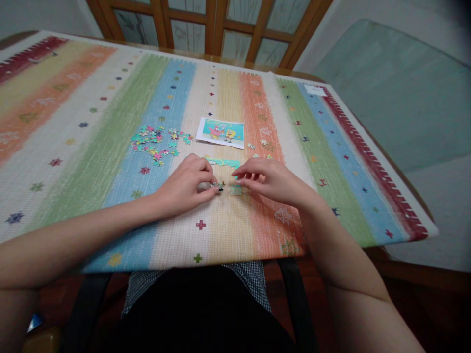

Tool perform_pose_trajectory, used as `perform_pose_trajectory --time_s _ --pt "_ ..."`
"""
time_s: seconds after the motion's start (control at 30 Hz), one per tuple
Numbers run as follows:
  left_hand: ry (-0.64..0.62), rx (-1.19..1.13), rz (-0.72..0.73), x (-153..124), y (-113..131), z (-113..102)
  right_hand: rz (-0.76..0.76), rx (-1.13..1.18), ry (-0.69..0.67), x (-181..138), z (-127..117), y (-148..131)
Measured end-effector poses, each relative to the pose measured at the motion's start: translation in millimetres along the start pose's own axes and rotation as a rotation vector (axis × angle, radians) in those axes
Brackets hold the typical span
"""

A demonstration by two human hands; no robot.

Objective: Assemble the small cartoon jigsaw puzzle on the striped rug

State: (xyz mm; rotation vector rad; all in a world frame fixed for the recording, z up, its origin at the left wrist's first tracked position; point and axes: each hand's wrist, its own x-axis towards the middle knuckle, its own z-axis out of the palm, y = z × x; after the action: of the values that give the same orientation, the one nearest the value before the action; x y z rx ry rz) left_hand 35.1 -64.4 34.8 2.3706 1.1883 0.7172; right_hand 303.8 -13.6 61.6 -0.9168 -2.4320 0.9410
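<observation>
My left hand [191, 181] is closed, its thumb and fingertips pinching a small jigsaw puzzle piece [221, 187] with dark and pale colours. My right hand [270, 181] hovers over the right side of a partly joined puzzle border [236, 190]. Its thumb and index finger are apart, with their tips at or just above the border; whether they touch it is hard to tell. A teal top strip [230, 162] of joined pieces runs between the hands. Behind it lies a printed reference picture [223, 132] with pink and yellow cartoon figures on teal.
Loose puzzle pieces [149, 139] lie heaped at the left, and a few pale pieces [263, 142] sit right of the picture. A striped tablecloth [200, 240] covers the table. A white tag [315, 90] is near the far right corner. Wooden glazed doors [211, 29] stand behind.
</observation>
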Motion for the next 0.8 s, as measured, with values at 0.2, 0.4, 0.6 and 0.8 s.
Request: perform_pose_trajectory --time_s 0.2,0.4,0.6,0.8 --pt "-0.061 0.062 -0.026 0 -3 9 -0.089 -0.224 -0.121 1 13 -3" --pt "-0.057 0.074 -0.019 -1 -4 12 -0.082 -0.492 -0.085 0 26 -15" --pt "-0.050 0.063 -0.023 -3 -4 14 -0.067 -0.605 -0.084 2 32 -25" --pt "-0.032 0.112 0.001 -3 -7 14 -0.066 -0.612 -0.089 4 37 -24"
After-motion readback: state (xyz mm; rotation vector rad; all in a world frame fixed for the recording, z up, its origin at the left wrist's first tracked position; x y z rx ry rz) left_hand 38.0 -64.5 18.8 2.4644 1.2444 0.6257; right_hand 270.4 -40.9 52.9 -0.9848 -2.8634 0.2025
